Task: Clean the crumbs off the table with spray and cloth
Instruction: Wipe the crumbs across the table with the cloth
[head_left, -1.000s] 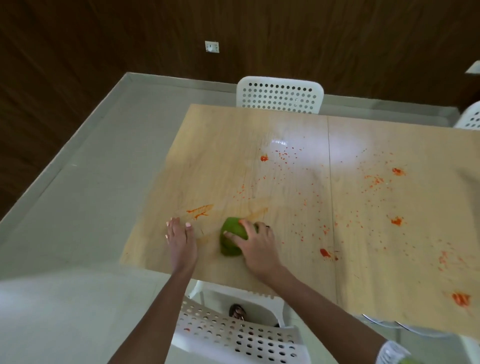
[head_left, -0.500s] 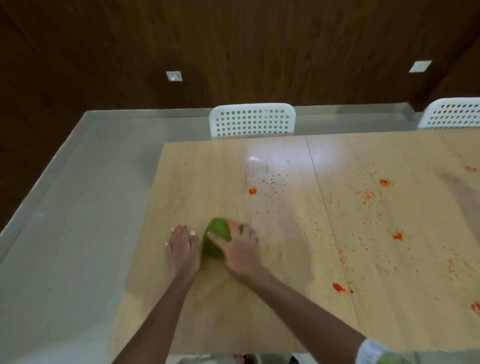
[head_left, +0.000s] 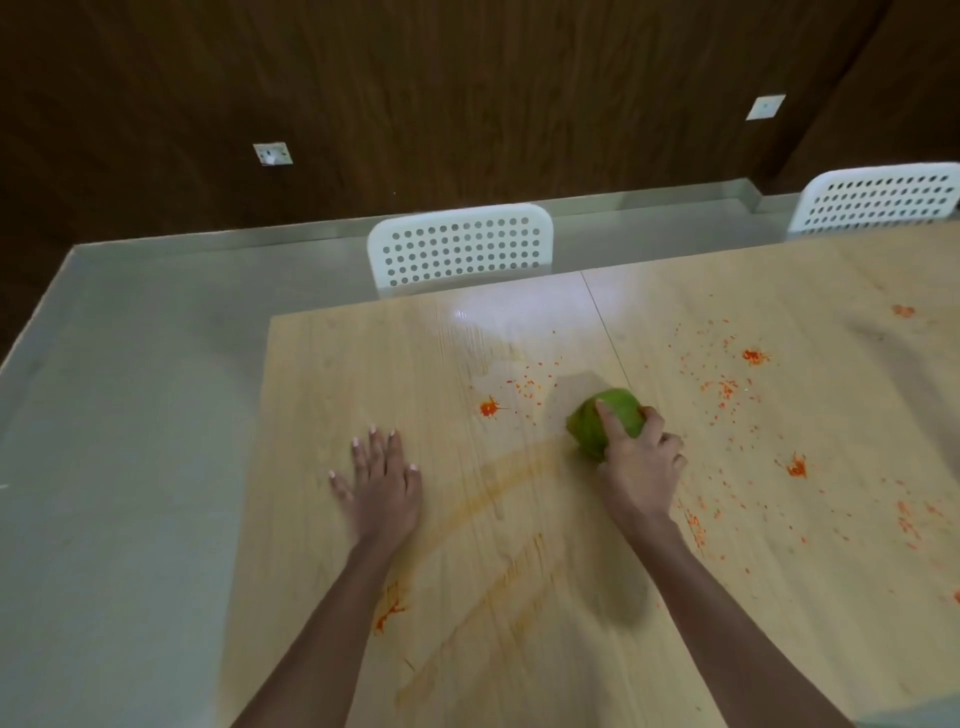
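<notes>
A balled green cloth (head_left: 602, 421) lies on the light wooden table (head_left: 374, 364), near the seam between its two boards. My right hand (head_left: 641, 467) grips the cloth from behind and presses it down. My left hand (head_left: 382, 480) rests flat on the table to the left, fingers spread. Orange-red crumbs (head_left: 722, 389) and small blobs (head_left: 489, 408) are scattered to the right of the cloth and just left of it. Faint orange smear streaks (head_left: 498, 483) curve across the wood between my hands. No spray bottle is in view.
A white perforated chair (head_left: 460, 249) stands at the table's far edge, a second one (head_left: 878, 200) at the far right. Grey floor (head_left: 130, 415) lies left of the table. A dark wood wall with sockets runs behind.
My right hand has swept the cloth away from my left hand to the right and farther up the table, leaving orange smears. The left hand stays flat. The camera has tilted up.
</notes>
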